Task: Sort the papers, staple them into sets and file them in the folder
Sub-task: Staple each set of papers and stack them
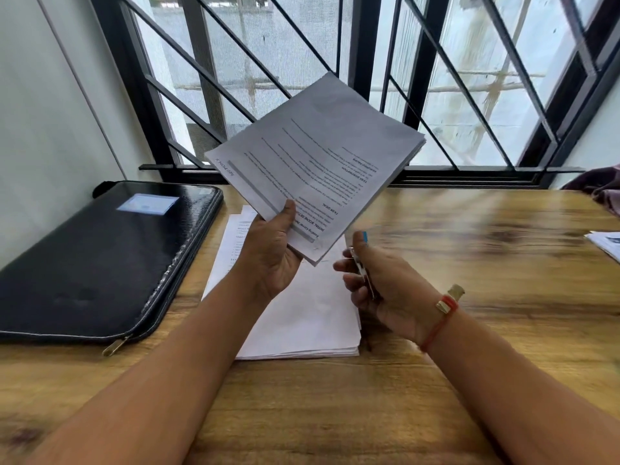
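Note:
My left hand [273, 250] grips a set of printed papers [322, 162] by its near corner and holds it tilted above the table. Just to its right, my right hand [379, 283] is curled round a small stapler [361, 268] with a blue tip and metal body, close to the set's lower corner but apart from it. Beneath both hands a stack of white papers [308, 317] lies flat on the wooden table [469, 263]. The black zip folder [107, 256] lies closed at the left.
A barred window runs along the table's far edge. Another few printed sheets [605, 243] lie at the right edge of the table, and a dark cloth [600, 186] sits at the far right corner. A wall stands to the left.

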`<control>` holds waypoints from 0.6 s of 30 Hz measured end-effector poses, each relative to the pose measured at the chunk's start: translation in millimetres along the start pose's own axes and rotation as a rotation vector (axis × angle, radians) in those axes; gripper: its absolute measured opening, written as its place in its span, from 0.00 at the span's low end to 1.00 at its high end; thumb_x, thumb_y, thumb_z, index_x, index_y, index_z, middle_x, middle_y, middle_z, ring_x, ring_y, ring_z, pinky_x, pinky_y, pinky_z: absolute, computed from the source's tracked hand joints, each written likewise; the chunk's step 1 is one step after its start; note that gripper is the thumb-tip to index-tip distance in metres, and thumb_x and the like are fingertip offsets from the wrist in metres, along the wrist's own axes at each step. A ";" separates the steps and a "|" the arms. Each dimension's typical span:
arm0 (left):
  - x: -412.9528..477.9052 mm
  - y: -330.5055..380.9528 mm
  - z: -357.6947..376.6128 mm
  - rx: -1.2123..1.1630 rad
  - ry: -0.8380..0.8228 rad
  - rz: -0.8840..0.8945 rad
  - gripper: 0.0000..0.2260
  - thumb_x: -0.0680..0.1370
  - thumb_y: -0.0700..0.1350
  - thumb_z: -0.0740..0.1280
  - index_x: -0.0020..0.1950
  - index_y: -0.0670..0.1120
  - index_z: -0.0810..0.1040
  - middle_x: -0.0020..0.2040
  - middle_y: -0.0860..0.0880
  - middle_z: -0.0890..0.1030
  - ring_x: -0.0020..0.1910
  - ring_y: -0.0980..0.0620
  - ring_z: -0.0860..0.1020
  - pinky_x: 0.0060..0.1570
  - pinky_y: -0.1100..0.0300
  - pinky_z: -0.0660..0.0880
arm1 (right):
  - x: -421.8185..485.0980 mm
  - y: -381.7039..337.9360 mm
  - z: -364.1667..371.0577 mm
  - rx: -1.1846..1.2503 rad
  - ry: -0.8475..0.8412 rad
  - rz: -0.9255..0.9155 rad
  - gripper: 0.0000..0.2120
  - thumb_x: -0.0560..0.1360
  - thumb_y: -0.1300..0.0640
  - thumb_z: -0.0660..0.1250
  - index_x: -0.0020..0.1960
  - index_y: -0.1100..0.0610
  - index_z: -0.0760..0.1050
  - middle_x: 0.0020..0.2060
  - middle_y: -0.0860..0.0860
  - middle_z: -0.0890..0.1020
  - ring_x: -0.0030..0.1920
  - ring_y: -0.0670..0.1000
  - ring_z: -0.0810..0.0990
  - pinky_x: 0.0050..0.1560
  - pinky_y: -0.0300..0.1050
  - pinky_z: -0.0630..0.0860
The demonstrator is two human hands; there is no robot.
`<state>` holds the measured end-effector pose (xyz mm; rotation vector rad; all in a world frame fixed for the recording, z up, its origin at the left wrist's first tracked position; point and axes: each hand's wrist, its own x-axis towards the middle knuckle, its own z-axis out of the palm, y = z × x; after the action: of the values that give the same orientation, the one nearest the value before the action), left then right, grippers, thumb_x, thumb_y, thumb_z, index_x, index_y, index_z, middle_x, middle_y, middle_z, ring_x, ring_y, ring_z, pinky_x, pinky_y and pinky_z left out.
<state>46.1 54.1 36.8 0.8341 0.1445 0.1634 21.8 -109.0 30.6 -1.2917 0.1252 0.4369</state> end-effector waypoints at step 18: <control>-4.4 -6.1 3.1 0.247 0.009 0.078 0.07 0.82 0.40 0.64 0.55 0.52 0.76 0.49 0.50 0.84 0.51 0.47 0.82 0.42 0.53 0.83 | 1.1 -4.6 -4.4 -0.003 -0.084 0.014 0.15 0.78 0.44 0.67 0.51 0.56 0.77 0.38 0.51 0.79 0.32 0.45 0.73 0.28 0.36 0.70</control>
<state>43.0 47.0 34.7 1.0858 0.1421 0.2252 25.2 -113.9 33.1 -1.2744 0.0636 0.5029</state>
